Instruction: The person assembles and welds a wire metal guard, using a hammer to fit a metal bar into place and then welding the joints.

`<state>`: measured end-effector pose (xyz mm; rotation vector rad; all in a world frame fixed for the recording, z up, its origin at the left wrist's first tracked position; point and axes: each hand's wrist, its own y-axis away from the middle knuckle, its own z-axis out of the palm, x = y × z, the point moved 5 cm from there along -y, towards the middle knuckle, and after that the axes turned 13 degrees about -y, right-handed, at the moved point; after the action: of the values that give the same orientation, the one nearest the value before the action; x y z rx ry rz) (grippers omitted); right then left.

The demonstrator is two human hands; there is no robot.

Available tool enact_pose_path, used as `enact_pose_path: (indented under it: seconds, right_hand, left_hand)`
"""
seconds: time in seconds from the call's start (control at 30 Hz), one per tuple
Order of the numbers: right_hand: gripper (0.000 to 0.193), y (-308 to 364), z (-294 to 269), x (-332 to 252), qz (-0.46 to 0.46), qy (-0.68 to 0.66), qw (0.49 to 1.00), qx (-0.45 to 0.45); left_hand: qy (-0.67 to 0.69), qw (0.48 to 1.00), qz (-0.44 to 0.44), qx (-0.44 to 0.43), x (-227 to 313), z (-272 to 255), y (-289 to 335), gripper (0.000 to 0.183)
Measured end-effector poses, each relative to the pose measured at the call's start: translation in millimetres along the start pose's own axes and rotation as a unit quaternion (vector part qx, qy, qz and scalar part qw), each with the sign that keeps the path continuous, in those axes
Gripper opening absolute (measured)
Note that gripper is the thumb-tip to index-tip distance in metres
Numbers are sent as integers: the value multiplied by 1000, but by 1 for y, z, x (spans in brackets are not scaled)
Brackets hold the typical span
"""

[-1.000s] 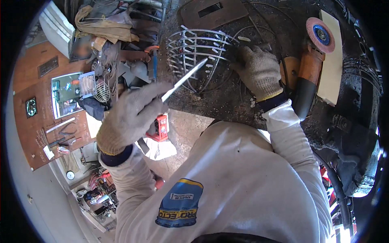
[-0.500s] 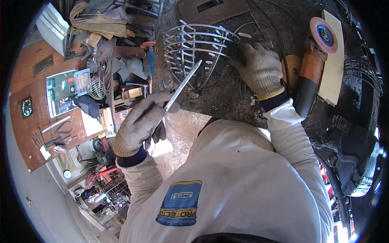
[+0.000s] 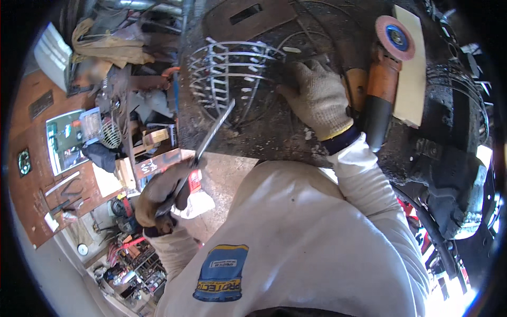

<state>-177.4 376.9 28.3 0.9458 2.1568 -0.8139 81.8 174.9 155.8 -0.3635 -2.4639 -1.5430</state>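
On the dark workbench (image 3: 253, 140) lies a curved cage of silvery metal wire (image 3: 224, 71), its ribs crossed by short rods. My left hand (image 3: 166, 193), in a worn, dirty glove, is closed around a long narrow metal bar (image 3: 214, 132) with a tapered tip. The bar slants up to the right, its tip by the cage's near end; I cannot tell whether they touch. My right hand (image 3: 319, 98), in a knitted glove, rests on the bench at the cage's right edge. Its fingers bend downward, and what lies under them is hidden.
Right of my right hand lies an orange and black angle grinder (image 3: 383, 84) with a flap disc, beside a pale board (image 3: 409, 68). A slotted metal plate (image 3: 248, 16) is at the far edge. Left stands a brown board (image 3: 31, 206) with tools; clutter fills the shelves.
The view has shifted, moving the bench leftward in the picture. My left hand has drawn nearer to me and turned, bringing the bar's tip toward the cage's near end. My right hand stays beside the cage.
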Motion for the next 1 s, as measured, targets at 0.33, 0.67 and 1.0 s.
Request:
enact_pose_path:
  seconds: [0.33,0.67,1.0]
  right_hand:
    - [33,16,-43,-6,45,14,998,40]
    - [46,19,-29,-14,12,13,1000,-1]
    - [53,22,-30,-31,72,102,991,-52]
  left_hand:
    - [68,908,385,-150,-23,14,-9,46]
    - [22,967,247,-61,-32,21,-12,35]
    - [41,955,283,-74,-41,26,-39,28]
